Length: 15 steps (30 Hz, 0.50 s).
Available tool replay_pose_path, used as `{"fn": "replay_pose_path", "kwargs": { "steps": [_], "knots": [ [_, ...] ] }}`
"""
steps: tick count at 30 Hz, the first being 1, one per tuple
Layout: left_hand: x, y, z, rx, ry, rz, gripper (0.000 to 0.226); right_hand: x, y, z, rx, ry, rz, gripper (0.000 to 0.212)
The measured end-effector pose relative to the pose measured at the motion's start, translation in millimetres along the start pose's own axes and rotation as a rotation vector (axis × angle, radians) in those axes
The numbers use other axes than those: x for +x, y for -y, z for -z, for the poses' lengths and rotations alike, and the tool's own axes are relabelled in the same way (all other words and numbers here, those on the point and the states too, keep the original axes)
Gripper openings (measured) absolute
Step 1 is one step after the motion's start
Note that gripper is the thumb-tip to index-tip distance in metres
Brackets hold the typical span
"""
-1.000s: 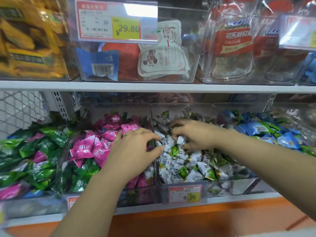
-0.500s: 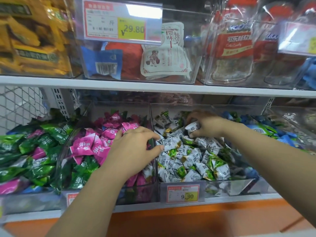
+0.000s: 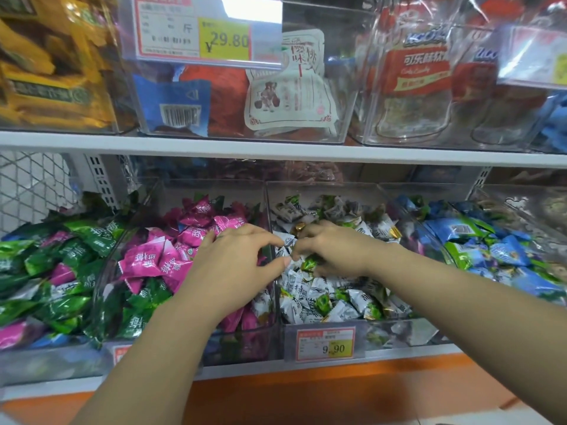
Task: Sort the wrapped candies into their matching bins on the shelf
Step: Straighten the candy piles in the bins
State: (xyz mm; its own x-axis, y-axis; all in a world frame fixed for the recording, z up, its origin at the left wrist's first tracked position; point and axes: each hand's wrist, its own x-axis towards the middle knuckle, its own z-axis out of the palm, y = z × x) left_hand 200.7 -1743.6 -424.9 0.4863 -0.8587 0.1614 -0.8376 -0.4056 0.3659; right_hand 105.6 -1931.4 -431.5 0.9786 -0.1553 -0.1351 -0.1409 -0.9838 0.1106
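Nearest, an orange shelf lip (image 3: 306,391), flat and smooth. Above it a red-yellow price tag (image 3: 325,345) is clipped on the front of the middle clear bin (image 3: 399,332). Bare forearms come up from below.

Left hand (image 3: 236,265) hovers over the rigid plastic wall (image 3: 270,210) between the pink bin (image 3: 245,342) and the middle bin. Its fingers are curved, thumb and forefinger a little apart with a white wrapper between the tips; can't tell if it's pinched. Right hand (image 3: 334,253) sits knuckles-up on the heap of white candies (image 3: 322,299), fingers curled down into it. A green foil wrapper (image 3: 308,263) shows under the fingertips; held or only touched, can't tell. The two hands nearly meet just right of the wall.

Candies are small pillow packs, crinkly and glossy, with serrated ends. White ones fill the middle bin, a few green mixed in, and one gold piece (image 3: 299,227) lies just behind the right hand. Pink candies (image 3: 159,262) are heaped left of the wall, green ones under them. Further left is a green pile (image 3: 46,259); to the right, blue candies (image 3: 491,250) in the next bin.

Bins stand side by side with open tops and free room up to the upper shelf board (image 3: 276,148). Wire mesh (image 3: 30,185) is at back left. Above the board are clear tubs with yellow packs (image 3: 52,81), a white pouch (image 3: 291,87), red-label bags (image 3: 420,72) and a big price tag (image 3: 199,29).
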Motion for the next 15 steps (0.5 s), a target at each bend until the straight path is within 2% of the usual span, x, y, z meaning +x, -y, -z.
{"fn": "replay_pose_path", "kwargs": {
  "steps": [3, 7, 15],
  "knots": [
    [1, 1, 0, -0.015, -0.006, -0.003, 0.044, 2, -5, 2, 0.011, -0.088, -0.009, 0.035],
    [1, 2, -1, -0.023, -0.006, -0.005, 0.043, 3, -21, 7, 0.068, -0.163, -0.072, 0.029],
    [0, 3, 0, -0.019, -0.004, -0.003, 0.044, -4, -22, 21, 0.202, -0.114, -0.115, 0.042]
  ]
}}
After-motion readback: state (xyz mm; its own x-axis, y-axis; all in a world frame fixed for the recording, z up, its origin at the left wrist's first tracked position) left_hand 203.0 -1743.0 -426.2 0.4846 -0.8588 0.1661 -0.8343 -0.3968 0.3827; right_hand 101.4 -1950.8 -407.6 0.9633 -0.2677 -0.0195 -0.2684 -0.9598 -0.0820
